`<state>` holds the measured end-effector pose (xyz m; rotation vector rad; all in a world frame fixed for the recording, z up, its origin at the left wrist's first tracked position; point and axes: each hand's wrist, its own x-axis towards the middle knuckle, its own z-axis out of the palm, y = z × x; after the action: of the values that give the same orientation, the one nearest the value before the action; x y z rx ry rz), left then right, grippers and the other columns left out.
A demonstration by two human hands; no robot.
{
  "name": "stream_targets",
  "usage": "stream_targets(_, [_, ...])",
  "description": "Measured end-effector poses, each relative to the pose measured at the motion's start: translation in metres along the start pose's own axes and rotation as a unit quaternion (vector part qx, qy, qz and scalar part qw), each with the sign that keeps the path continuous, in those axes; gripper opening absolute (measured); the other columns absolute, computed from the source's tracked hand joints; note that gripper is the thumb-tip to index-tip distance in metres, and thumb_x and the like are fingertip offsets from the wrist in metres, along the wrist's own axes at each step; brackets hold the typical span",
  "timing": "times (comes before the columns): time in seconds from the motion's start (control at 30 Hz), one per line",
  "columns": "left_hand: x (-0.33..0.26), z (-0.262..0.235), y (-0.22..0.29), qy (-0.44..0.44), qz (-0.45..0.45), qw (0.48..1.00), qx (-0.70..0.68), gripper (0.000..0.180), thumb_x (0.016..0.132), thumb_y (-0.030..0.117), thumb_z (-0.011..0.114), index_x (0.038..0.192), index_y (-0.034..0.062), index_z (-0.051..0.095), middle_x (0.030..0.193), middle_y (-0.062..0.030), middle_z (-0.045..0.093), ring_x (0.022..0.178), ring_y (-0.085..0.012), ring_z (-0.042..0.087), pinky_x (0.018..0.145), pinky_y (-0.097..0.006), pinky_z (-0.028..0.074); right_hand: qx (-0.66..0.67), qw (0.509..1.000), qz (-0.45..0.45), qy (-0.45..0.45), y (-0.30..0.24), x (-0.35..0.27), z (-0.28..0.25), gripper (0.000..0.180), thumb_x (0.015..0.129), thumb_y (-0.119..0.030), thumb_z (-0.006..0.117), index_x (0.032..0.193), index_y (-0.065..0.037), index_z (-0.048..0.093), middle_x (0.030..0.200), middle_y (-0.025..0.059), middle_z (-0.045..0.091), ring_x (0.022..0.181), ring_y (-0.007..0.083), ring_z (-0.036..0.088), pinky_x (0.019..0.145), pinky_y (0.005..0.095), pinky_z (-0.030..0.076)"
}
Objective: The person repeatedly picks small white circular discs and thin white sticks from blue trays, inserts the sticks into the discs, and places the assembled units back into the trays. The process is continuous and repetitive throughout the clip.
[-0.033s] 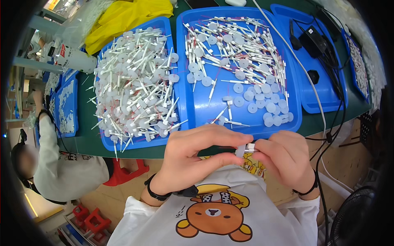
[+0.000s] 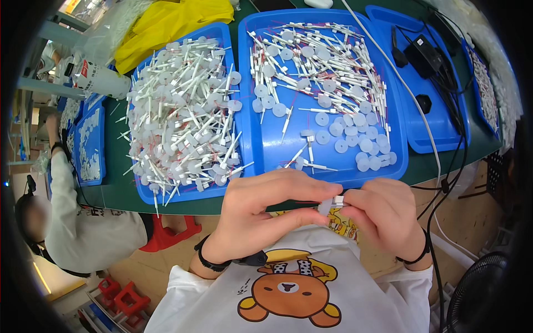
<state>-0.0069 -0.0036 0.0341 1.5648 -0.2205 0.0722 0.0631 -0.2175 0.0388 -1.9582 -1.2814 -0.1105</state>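
In front of my chest, above the table's near edge, my left hand (image 2: 266, 208) pinches a translucent white disc (image 2: 325, 207) between thumb and fingers. My right hand (image 2: 386, 213) closes on a small white connector (image 2: 337, 201) with thin leads, right up against the disc. A thin dark red wire (image 2: 306, 202) runs inside the curl of my left hand. Just beyond, a blue tray (image 2: 266, 145) holds loose discs (image 2: 351, 131) and many white stick-like parts with connectors (image 2: 322, 55). The fingertips of my right hand partly hide the connector.
At left, another blue tray (image 2: 145, 195) is heaped with discs fitted on white sticks. A yellow bag (image 2: 172, 28) and a plastic cup (image 2: 102, 79) stand behind it. Rightward lie a black power adapter (image 2: 425, 57), cables and a white cord (image 2: 408, 91). A co-worker (image 2: 94, 236) sits far left.
The disc in my left fingers has tilted slightly, and my right fingers have shifted a little on the connector. At far left the co-worker's arm has moved.
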Motion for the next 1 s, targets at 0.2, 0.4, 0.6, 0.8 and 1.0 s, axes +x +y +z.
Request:
stream_targets(0.2, [0.000, 0.000, -0.001, -0.020, 0.046, 0.988, 0.149, 0.029, 0.077, 0.005, 0.081, 0.105, -0.0022, 0.074, 0.106, -0.0127, 0.075, 0.088, -0.0239, 0.071, 0.079, -0.035, 0.054, 0.248, 0.932, 0.263, -0.020, -0.017, -0.008, 0.005, 0.011, 0.093, -0.007, 0.067, 0.096, 0.004, 0.066, 0.064, 0.0044, 0.055, 0.051, 0.0091, 0.050, 0.045, 0.0273, 0.035])
stream_targets(0.4, [-0.002, 0.002, -0.008, -0.016, -0.008, 0.998, 0.054, 0.029, 0.076, 0.004, 0.081, 0.104, -0.0015, 0.074, 0.103, -0.0122, 0.075, 0.088, -0.0239, 0.071, 0.080, -0.034, 0.054, 0.562, 0.638, 0.506, -0.144, -0.011, 0.007, -0.019, 0.027, 0.104, -0.019, 0.054, 0.092, 0.001, 0.069, 0.063, -0.0028, 0.055, 0.055, 0.0002, 0.047, 0.045, 0.0219, 0.028])
stream_targets(0.6, [-0.003, 0.002, -0.004, -0.018, -0.118, 0.986, 0.119, 0.030, 0.074, 0.004, 0.082, 0.104, 0.0012, 0.075, 0.101, -0.0122, 0.075, 0.092, -0.0244, 0.070, 0.085, -0.034, 0.053, 0.114, 0.936, 0.234, -0.236, 0.008, 0.027, -0.026, 0.018, 0.095, -0.015, 0.064, 0.086, 0.001, 0.068, 0.063, 0.0090, 0.060, 0.053, 0.0231, 0.056, 0.052, 0.0323, 0.042])
stream_targets(0.8, [-0.006, -0.002, -0.005, 0.097, -0.048, 0.876, 0.471, 0.039, 0.078, 0.010, 0.079, 0.114, 0.0012, 0.066, 0.116, -0.0124, 0.065, 0.108, -0.0335, 0.058, 0.095, -0.043, 0.044, -0.187, 0.969, 0.134, -0.087, 0.044, 0.056, -0.015, 0.010, 0.083, -0.009, 0.068, 0.087, 0.001, 0.067, 0.083, 0.0173, 0.066, 0.084, 0.0357, 0.064, 0.075, 0.0435, 0.050])
stream_targets(1.0, [0.011, 0.012, -0.023, 0.089, 0.008, 0.880, 0.467, 0.023, 0.083, 0.006, 0.072, 0.105, 0.0021, 0.069, 0.102, -0.0112, 0.065, 0.097, -0.0304, 0.058, 0.086, -0.040, 0.044, -0.197, 0.952, 0.145, -0.184, 0.086, 0.084, 0.018, 0.007, 0.080, -0.006, 0.068, 0.084, 0.000, 0.070, 0.087, 0.0172, 0.067, 0.089, 0.0353, 0.066, 0.077, 0.0432, 0.053])
